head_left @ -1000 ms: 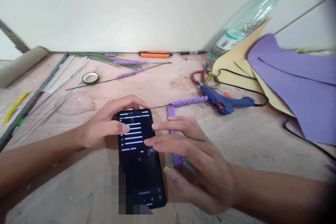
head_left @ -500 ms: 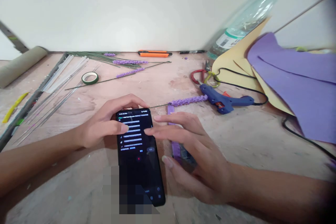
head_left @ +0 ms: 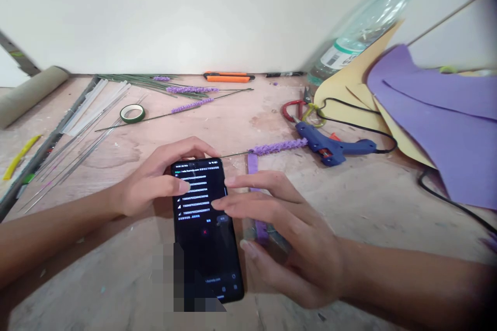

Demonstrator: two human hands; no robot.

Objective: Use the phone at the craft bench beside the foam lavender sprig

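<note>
A black phone (head_left: pixel 207 248) lies flat on the wooden table (head_left: pixel 116 274), its screen lit with a list of numbers. My left hand (head_left: pixel 155 178) grips the phone's top end, thumb resting on the screen. My right hand (head_left: pixel 283 232) hovers at the phone's right side, fingers spread, one fingertip touching the screen near the list. Under my right hand lies a purple foam strip (head_left: pixel 253 164). A purple foam lavender stem (head_left: pixel 277 147) on wire lies just beyond the phone.
A blue glue gun (head_left: pixel 334 147) with black cord, red scissors (head_left: pixel 295 110), purple foam sheets (head_left: pixel 438 114) and yellow ones, and a plastic bottle (head_left: pixel 361 28) are at right. Green tape roll (head_left: pixel 132 113), wires, glue sticks and finished lavender stems (head_left: pixel 192 90) are at back left.
The list on the phone screen has scrolled. My right fingertip slid slightly on the screen; the hand shifted a little. My left hand stayed put.
</note>
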